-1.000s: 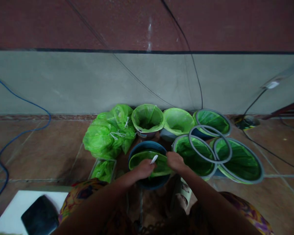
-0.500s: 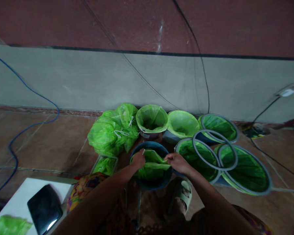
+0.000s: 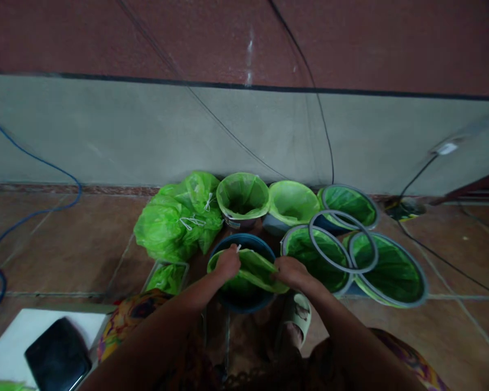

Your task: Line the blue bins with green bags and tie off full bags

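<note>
A green plastic bag (image 3: pixel 250 266) is stretched between my two hands over a dark blue bucket (image 3: pixel 244 307), its mouth partly spread. My left hand (image 3: pixel 229 263) is closed on the bag's rim at the left, with a bit of white string by the fingers. On the right side my right hand (image 3: pixel 291 272) grips the opposite edge. The lower part of the bag hangs inside the bucket. Behind it stand a bin (image 3: pixel 243 221) and a grey bin (image 3: pixel 274 225), both lined with green bags.
Tied green bags (image 3: pixel 167 217) lie at the left by the wall. Bag-lined bins with grey rims (image 3: pixel 421 288) stand right, a loose grey ring (image 3: pixel 375 255) resting across them. A small tray (image 3: pixel 183 277) holds green bags. A black phone-like device (image 3: pixel 59 355) lies on a white surface (image 3: pixel 8 342).
The bag's mouth has opened wider between my hands, and its right edge is pulled lower over the bucket's rim. The whole view has shifted slightly to the right.
</note>
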{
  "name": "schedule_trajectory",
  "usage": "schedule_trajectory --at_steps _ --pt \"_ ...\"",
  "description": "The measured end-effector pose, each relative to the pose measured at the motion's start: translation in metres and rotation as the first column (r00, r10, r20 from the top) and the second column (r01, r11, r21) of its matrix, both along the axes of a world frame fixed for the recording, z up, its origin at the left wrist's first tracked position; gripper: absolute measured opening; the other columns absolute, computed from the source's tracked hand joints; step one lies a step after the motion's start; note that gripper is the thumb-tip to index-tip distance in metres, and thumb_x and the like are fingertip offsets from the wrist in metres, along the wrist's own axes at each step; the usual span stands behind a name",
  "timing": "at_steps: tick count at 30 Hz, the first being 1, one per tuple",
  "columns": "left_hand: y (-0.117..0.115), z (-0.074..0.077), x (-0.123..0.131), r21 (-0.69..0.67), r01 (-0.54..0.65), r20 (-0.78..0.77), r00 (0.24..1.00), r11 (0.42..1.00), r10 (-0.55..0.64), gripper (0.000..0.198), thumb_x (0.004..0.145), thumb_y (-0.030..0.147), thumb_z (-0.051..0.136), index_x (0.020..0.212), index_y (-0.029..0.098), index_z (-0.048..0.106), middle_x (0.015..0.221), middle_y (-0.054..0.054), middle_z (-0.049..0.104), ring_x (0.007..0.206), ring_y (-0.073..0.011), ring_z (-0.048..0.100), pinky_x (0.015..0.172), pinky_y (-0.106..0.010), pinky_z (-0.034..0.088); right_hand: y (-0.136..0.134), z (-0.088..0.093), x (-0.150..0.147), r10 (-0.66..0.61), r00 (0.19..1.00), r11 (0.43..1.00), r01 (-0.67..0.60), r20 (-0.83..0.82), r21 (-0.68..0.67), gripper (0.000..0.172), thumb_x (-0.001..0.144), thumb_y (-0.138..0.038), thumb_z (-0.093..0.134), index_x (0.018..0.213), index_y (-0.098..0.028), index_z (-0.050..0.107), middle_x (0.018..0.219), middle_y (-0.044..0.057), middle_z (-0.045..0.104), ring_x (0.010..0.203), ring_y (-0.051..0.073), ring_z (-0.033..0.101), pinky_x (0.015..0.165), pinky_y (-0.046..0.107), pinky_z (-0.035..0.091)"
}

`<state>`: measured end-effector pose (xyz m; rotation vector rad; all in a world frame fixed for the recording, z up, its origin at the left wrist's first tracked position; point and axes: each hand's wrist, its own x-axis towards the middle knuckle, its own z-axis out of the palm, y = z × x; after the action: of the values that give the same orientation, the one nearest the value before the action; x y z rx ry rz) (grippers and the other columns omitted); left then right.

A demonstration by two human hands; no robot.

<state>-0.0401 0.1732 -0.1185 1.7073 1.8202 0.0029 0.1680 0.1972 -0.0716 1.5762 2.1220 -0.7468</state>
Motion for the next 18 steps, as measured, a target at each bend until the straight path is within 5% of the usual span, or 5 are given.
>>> schedule_trajectory --at_steps 4,9,14,18 --pt "-0.010 0.014 0.012 0.009 0.058 -0.029 0.998 0.998 -0.058 0.027 0.093 0.017 0.033 0.114 0.011 0.049 0.095 -0.015 0.068 0.090 -0.0247 0.067 0.076 -0.033 0.048 0.004 -0.004 -0.005 -0.060 0.985 0.982 0.087 -0.160 0.167 0.036 0.089 -0.036 0.052 0.117 -0.017 0.064 0.116 0.012 0.068 0.108 0.023 0.062 0.092 0.031 0.044" --pt "-0.020 0.029 0.019 0.011 0.141 -0.029 0.990 0.990 -0.140 0.030 0.093 0.017 0.032 0.117 0.011 0.048 0.097 -0.016 0.068 0.093 -0.0279 0.066 0.078 -0.036 0.048 0.004 -0.019 -0.013 0.013 0.972 0.986 0.027 -0.236 0.163 0.039 0.089 -0.023 0.051 0.127 -0.016 0.058 0.122 0.013 0.063 0.112 0.021 0.059 0.097 0.029 0.040" --pt "-0.020 0.035 0.020 0.029 0.191 -0.027 0.981 0.981 -0.190 0.030 0.093 0.015 0.030 0.117 0.010 0.047 0.097 -0.017 0.068 0.093 -0.0276 0.067 0.079 -0.036 0.047 0.000 -0.030 -0.017 0.020 0.982 0.994 -0.001 -0.186 0.105 0.029 0.089 -0.023 0.050 0.111 -0.016 0.067 0.112 0.013 0.066 0.102 0.021 0.063 0.090 0.030 0.043" --pt "-0.020 0.034 0.018 0.043 0.171 -0.020 0.985 0.984 -0.170 0.030 0.095 0.020 0.030 0.117 0.011 0.049 0.097 -0.016 0.069 0.093 -0.0270 0.067 0.079 -0.036 0.048 0.004 -0.027 -0.014 -0.062 0.958 0.985 0.104 -0.279 0.140 0.023 0.087 -0.021 0.050 0.095 -0.017 0.071 0.102 0.009 0.069 0.093 0.019 0.064 0.084 0.026 0.044"
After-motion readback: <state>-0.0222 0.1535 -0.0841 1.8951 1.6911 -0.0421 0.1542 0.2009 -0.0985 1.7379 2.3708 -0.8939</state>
